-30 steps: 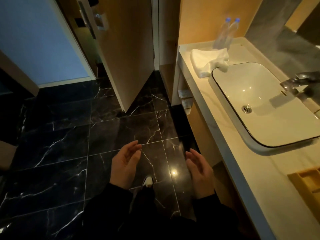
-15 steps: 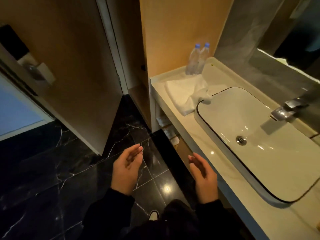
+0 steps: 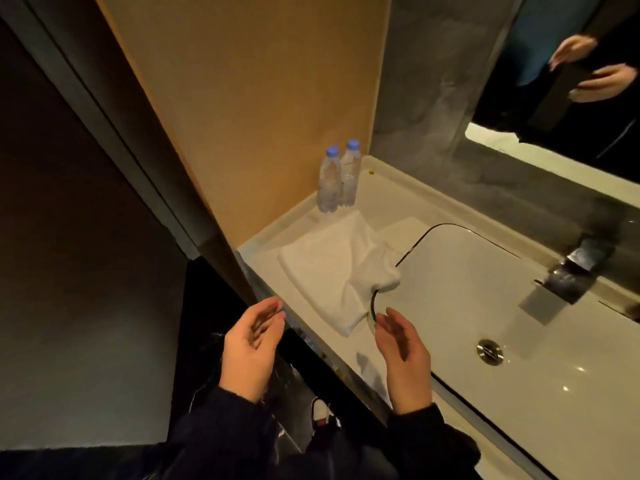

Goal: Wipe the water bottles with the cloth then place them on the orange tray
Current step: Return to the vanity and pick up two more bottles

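Two clear water bottles with blue caps stand side by side in the far corner of the counter, the nearer one (image 3: 328,183) touching the farther one (image 3: 349,178). A white cloth (image 3: 329,268) lies crumpled in front of them, one corner draped over the sink rim. My left hand (image 3: 250,348) hovers open over the counter's front edge, palm turned inward. My right hand (image 3: 403,355) is open too, above the sink's near corner, just short of the cloth. Neither hand holds anything. The orange tray is out of view.
A white sink basin (image 3: 502,306) with a drain (image 3: 490,351) fills the counter's right side, with a metal faucet (image 3: 571,271) behind it. A tan wood panel (image 3: 249,98) walls off the left. A mirror (image 3: 568,71) reflects my hands. Dark marble floor lies below.
The view has swung up and right toward the counter, away from the floor. Both hands have moved forward to the counter edge and stay open; the bottles and cloth now look closer.
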`<state>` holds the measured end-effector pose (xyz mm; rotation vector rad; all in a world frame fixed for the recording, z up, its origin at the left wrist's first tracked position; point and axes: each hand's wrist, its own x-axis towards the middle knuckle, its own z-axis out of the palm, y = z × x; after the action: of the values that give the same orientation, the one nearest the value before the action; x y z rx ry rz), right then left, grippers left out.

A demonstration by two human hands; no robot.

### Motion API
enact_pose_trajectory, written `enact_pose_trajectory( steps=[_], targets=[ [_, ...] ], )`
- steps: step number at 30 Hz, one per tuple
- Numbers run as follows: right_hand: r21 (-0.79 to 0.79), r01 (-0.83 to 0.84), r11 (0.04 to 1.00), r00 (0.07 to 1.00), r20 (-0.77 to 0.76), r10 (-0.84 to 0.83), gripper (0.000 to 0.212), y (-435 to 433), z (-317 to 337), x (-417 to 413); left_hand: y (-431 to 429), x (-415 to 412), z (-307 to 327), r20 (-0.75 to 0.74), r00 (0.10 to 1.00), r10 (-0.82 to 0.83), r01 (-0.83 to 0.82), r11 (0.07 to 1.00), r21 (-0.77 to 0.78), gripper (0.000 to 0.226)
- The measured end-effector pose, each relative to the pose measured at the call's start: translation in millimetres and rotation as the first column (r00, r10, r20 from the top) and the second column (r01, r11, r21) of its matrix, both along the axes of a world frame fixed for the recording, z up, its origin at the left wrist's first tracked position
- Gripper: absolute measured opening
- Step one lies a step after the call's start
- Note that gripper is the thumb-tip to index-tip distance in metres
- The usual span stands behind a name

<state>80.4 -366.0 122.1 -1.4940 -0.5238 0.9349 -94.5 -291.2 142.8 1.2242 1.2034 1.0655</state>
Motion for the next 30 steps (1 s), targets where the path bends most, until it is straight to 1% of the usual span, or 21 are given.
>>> enact_pose_trajectory(
  steps=[6, 10, 13, 16, 19, 22, 24, 26, 28, 30],
  targets=[
    [0.013, 0.033, 0.999, 0.999, 0.016, -0.033, 0.037, 86.6, 5.5, 27.9, 104.5, 34.9, 6.0, 0.005, 0.998, -0.065, 0.065, 0.998, -0.026, 0.031],
    [-0.005, 0.060, 0.998, 0.998, -0.006, -0.060, 0.037, 132.2, 7.1, 38.0, 163.9, 57.0, 2.0, -0.036, 0.988, -0.148, 0.147, 0.989, -0.015, 0.031],
    [-0.022, 0.047, 0.999, 0.999, -0.011, -0.047, 0.038, 176.0, 8.0, 45.6, 211.1, 77.3, -1.5, -0.084, 0.976, -0.200, 0.202, 0.979, 0.013, 0.030],
    [-0.052, 0.037, 0.998, 0.999, 0.041, -0.035, 0.040, 229.7, 7.4, 61.0, 259.8, 100.2, -7.7, -0.118, 0.965, -0.232, 0.236, 0.971, 0.022, 0.029],
    [-0.109, 0.036, 0.993, 0.995, 0.092, -0.026, 0.043, 287.5, 4.7, 83.3, 306.8, 123.7, -18.1, -0.121, 0.962, -0.243, 0.239, 0.970, -0.052, 0.032],
    [-0.193, 0.012, 0.981, 0.985, 0.169, 0.022, 0.048, 342.2, -3.1, 110.5, 346.7, 149.4, -31.3, -0.104, 0.971, -0.214, 0.195, 0.966, -0.170, 0.040],
    [-0.257, 0.003, 0.967, 0.970, 0.235, 0.059, 0.053, 374.5, -10.8, 128.6, 368.1, 167.4, -37.6, -0.129, 0.968, -0.213, 0.190, 0.967, -0.170, 0.054],
    [-0.306, 0.006, 0.952, 0.961, 0.266, 0.080, 0.058, 403.0, -17.5, 144.2, 385.7, 183.6, -42.6, -0.174, 0.954, -0.244, 0.220, 0.965, -0.143, 0.065],
    [-0.348, -0.006, 0.937, 0.947, 0.299, 0.117, 0.062, 427.7, -24.7, 157.7, 400.1, 197.0, -51.0, -0.197, 0.937, -0.287, 0.261, 0.954, -0.148, 0.071],
    [-0.379, -0.031, 0.925, 0.933, 0.322, 0.163, 0.064, 447.2, -32.1, 167.7, 410.2, 208.9, -59.6, -0.216, 0.927, -0.306, 0.275, 0.948, -0.163, 0.070]
  ],
)
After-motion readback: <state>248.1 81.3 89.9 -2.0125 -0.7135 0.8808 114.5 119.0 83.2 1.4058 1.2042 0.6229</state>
